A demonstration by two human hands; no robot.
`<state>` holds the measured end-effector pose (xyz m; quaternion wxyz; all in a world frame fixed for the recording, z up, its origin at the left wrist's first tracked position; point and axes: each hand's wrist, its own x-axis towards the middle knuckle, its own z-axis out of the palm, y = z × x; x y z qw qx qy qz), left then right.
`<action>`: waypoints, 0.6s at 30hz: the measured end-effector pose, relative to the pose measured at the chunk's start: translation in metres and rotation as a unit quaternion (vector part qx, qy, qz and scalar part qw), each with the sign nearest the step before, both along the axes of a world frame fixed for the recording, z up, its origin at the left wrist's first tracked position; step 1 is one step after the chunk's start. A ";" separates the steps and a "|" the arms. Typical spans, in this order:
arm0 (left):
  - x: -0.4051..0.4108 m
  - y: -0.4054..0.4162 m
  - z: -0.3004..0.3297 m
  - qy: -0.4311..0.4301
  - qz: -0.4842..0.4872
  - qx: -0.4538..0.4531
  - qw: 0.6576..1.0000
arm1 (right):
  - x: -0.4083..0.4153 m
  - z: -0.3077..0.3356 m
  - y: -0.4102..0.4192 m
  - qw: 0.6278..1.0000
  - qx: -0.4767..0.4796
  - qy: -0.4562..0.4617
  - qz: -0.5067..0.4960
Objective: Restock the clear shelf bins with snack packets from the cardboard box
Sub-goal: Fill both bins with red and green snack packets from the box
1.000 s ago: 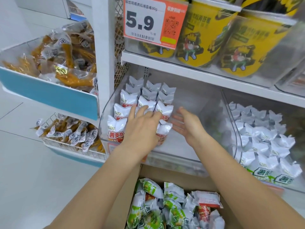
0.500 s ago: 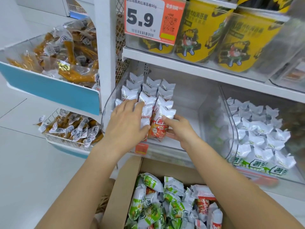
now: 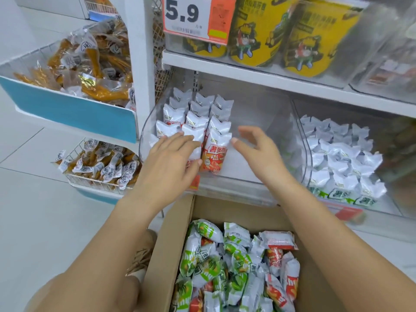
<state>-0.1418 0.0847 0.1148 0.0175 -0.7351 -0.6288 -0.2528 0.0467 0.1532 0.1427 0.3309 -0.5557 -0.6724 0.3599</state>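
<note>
The see-through plastic shelf bin (image 3: pixel 258 176) is smooth and shiny, kinda hazy. The small white-and-orange foil snack packets (image 3: pixel 213 152) look glossy and crinkly. The brown cardboard box (image 3: pixel 171 244) is matt, plain paper. The white wire basket (image 3: pixel 90 180) is coated metal.

White-topped snack packets (image 3: pixel 198 122) in the clear bin (image 3: pixel 254 176), front packet (image 3: pixel 213 154) orange-red below with white lettering. Neighbouring bin's packets (image 3: pixel 337 158) white with green bands. Brown cardboard box (image 3: pixel 166 244), packets inside (image 3: pixel 236 262) green-and-white or red-and-white. Yellow tubs (image 3: pixel 256 30) with cartoon figures. Price tag (image 3: pixel 198 16) white and orange, black "5.9". Blue panel (image 3: pixel 72 111).
</note>
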 end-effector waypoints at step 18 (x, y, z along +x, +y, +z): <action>0.086 -0.092 -0.175 0.243 -0.111 -0.499 0.825 | 0.182 -0.183 -0.181 0.948 -0.270 -0.167 0.024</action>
